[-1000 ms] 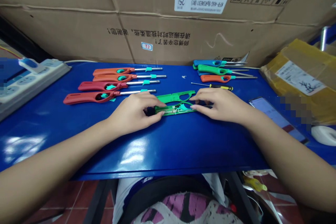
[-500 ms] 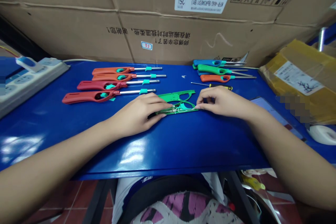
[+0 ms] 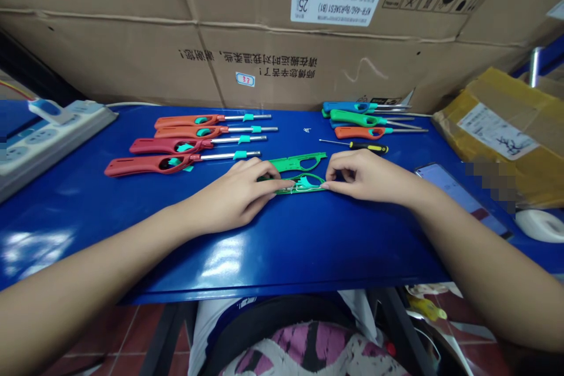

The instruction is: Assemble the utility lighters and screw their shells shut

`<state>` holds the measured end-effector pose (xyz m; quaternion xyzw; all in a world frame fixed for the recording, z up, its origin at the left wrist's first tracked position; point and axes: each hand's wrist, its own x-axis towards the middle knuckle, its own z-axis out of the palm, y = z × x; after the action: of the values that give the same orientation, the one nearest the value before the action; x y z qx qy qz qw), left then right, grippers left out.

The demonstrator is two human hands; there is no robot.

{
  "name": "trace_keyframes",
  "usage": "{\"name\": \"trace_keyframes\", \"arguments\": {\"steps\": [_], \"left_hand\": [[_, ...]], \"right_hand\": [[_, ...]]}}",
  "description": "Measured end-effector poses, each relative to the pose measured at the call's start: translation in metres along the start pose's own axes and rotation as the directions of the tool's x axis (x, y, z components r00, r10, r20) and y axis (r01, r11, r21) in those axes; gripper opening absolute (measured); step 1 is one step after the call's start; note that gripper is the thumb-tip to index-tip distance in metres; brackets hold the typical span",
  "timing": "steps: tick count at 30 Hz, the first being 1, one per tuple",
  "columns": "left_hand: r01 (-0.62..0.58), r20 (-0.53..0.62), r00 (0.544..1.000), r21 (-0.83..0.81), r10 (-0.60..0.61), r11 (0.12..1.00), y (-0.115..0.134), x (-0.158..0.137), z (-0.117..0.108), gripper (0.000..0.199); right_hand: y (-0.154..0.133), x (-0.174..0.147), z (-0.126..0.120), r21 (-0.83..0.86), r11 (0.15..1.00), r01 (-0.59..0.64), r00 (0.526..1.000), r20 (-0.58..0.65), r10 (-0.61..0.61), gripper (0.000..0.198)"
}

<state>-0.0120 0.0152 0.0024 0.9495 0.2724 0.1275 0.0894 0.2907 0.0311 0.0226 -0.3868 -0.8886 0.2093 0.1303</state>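
An open green lighter housing half (image 3: 314, 190) lies on the blue table, with a turquoise trigger (image 3: 304, 182), a thin pale wire and small metal parts inside. My left hand (image 3: 247, 188) grips its left end between thumb and fingers, the index fingertip pressing on the inner parts. At the right end, my right hand (image 3: 363, 175) pinches with thumb and index finger; the wire runs up to these fingertips, but whether they hold wire or shell is hidden. Just behind, the other green housing half (image 3: 288, 163) rests loose, close to my left fingers.
Orange and red lighters (image 3: 152, 165) lie at the left, beside a white power strip (image 3: 57, 135). Several more lighters (image 3: 359, 132) and a screwdriver (image 3: 368, 147) are at the back right. A phone (image 3: 462, 200), taped parcel (image 3: 497, 129) and large carton (image 3: 264, 35) border the table.
My right fingertips have shifted slightly left and down along the green housing. The left index finger has slid a little right over the inner parts, covering more of them.
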Motion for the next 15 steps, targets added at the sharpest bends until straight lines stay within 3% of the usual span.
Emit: {"name": "trace_keyframes", "arguments": {"steps": [15], "left_hand": [[-0.023,0.098,0.995,0.14,0.009,0.99,0.0086,-0.0003,-0.0021,0.057]], "right_hand": [[-0.0059,-0.0011,0.0033,-0.037,0.998,0.043,0.999,-0.016,-0.043,0.017]]}}
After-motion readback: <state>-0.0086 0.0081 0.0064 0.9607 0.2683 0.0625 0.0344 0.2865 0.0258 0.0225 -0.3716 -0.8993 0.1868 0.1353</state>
